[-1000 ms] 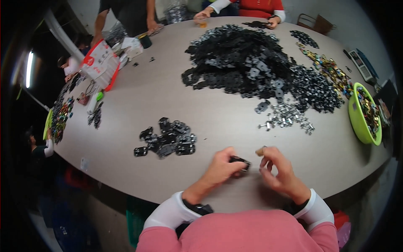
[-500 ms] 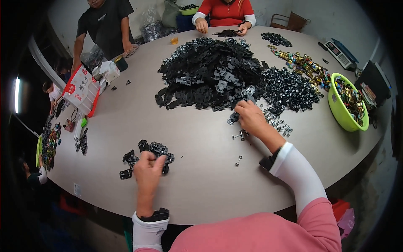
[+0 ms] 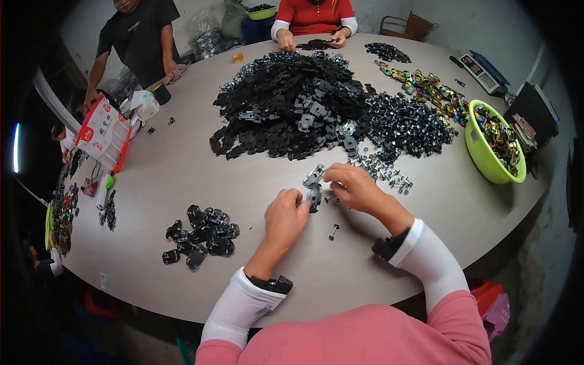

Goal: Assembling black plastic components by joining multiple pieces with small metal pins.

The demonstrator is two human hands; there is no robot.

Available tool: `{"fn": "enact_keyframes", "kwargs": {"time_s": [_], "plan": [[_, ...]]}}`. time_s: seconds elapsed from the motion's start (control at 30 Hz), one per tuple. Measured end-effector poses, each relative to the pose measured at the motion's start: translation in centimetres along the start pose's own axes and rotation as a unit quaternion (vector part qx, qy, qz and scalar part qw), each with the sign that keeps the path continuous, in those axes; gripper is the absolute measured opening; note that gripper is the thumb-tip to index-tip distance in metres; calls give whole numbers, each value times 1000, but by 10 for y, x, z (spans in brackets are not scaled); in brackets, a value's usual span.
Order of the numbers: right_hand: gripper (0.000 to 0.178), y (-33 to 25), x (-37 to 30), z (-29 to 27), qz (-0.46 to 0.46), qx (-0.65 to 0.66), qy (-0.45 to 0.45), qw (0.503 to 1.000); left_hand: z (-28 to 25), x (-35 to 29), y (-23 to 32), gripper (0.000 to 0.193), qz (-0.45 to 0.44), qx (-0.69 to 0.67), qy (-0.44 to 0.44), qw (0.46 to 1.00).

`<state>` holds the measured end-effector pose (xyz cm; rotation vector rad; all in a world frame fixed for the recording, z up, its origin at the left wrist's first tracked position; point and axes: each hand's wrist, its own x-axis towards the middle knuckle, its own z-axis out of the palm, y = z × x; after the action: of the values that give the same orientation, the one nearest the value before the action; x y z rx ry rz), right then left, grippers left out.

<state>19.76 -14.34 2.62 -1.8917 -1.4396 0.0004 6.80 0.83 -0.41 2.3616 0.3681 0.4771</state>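
Note:
Two grey-and-black toy car chassis lie close together between my hands: a paler upper chassis (image 3: 314,176) and a darker lower chassis (image 3: 314,199). My left hand (image 3: 285,217) has its fingers curled, thumb and fingertips at the near edge of the lower one. Bent fingers of my right hand (image 3: 356,187) pinch the right edge of the upper one. Under the right hand, a wheel axle is partly hidden; another small axle (image 3: 334,232) lies nearer me. Off to the left sits a cluster of black chassis (image 3: 207,234), untouched by either hand.
A large heap of black chassis (image 3: 286,103) rises mid-table, beside a pile of wheel axles (image 3: 410,125). Farther right are shiny car bodies (image 3: 432,90) and a green basin (image 3: 486,159). A white-and-red box (image 3: 103,137) stands left. Two people (image 3: 139,39) are across the table.
My left hand has left the cluster of chassis and moved right to the two chassis. My right hand has come back from the heap, toward me. The head view has shifted slightly.

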Motion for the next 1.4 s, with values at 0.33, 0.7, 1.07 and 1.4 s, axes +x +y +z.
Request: {"fn": "enact_keyframes", "kwargs": {"time_s": [0.33,0.7,1.07,1.4], "plan": [[17,-63,-66,22,90,-77,-93,989,15,14,2,22,-35,-3,-19,999],[30,-74,-70,5,33,53,60,996,-28,-40,15,12,-265,-511,-188,796],[30,-92,-77,9,48,76,148,985,-20,-57,29,10,-211,-436,-243,840],[32,-95,-91,20,29,60,80,995,-21,-59,23,20,-228,-593,-321,702]]}}
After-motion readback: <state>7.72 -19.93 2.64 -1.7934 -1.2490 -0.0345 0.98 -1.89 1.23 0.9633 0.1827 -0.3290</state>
